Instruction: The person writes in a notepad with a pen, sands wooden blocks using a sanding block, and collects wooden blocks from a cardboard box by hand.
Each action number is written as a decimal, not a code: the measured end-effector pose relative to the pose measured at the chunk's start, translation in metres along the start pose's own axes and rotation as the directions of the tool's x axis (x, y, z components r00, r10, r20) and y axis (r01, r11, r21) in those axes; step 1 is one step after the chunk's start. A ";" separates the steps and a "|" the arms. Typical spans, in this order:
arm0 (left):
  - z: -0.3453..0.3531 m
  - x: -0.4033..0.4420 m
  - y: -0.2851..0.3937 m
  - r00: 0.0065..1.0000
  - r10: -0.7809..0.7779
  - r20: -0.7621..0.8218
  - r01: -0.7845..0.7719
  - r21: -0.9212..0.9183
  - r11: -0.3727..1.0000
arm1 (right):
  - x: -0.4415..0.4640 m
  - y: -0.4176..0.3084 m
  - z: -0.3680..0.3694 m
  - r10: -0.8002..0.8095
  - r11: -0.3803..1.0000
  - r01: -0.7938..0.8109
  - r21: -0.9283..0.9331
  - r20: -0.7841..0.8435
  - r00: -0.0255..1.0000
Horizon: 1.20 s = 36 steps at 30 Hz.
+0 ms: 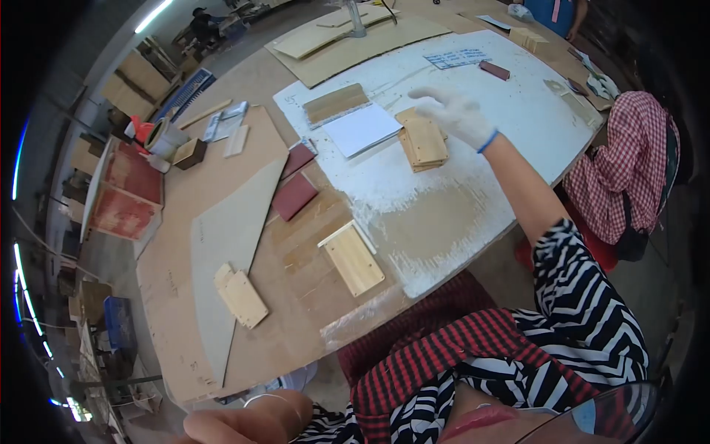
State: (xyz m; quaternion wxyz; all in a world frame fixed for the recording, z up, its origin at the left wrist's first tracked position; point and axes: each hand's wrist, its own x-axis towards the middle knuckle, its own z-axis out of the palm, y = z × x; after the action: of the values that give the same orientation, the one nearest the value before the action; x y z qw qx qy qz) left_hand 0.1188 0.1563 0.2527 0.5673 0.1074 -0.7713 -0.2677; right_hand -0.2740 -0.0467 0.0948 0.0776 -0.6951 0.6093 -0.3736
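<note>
My right hand, in a white knitted glove with a blue cuff, reaches over the white-coated part of the table. Its fingers stretch to the left, beside and partly over a small stack of light wooden plates with holes at the corners. Whether it touches the stack, I cannot tell. Left of the stack lies a white paper pad. My left hand is low at the bottom edge, bare, with a white band; its fingers are mostly out of sight. Nearer me lie a wooden plate and a notched wooden plate.
Maroon sandpaper sheets lie mid-table, and a maroon block farther right. A grey board spans the left side. A red-brown box stands at the far left. A person in a checked shirt sits at the right edge.
</note>
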 end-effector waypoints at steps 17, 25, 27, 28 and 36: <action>0.041 -0.047 0.073 0.821 0.473 -0.321 -0.519 -0.072 0.852 | -0.261 -0.235 -0.166 -0.697 0.337 0.671 0.660 -0.304 0.649; 0.043 -0.081 0.053 0.692 0.447 -0.566 -0.499 0.073 0.864 | -0.212 -0.232 -0.118 -0.462 0.540 0.518 0.664 -0.281 0.841; 0.014 -0.103 0.010 0.821 0.495 -0.285 -0.399 0.334 0.854 | -0.167 -0.215 -0.077 -0.325 0.685 0.324 0.653 -0.124 0.938; 0.012 -0.114 -0.006 0.905 0.340 -0.258 -0.219 0.402 0.889 | -0.145 -0.206 -0.052 -0.275 0.761 0.217 0.612 0.001 0.961; 0.026 -0.176 -0.134 0.849 -0.443 -0.288 0.515 0.262 0.816 | -0.015 -0.115 0.180 -0.660 0.718 0.678 -0.157 0.156 0.735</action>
State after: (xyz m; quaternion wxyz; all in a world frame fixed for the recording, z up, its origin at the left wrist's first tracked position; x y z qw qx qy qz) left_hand 0.1344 0.1349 0.0319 0.5343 0.4203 -0.6870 -0.2567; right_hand -0.0719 -0.0673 0.0255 -0.1071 -0.8883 0.3473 -0.2809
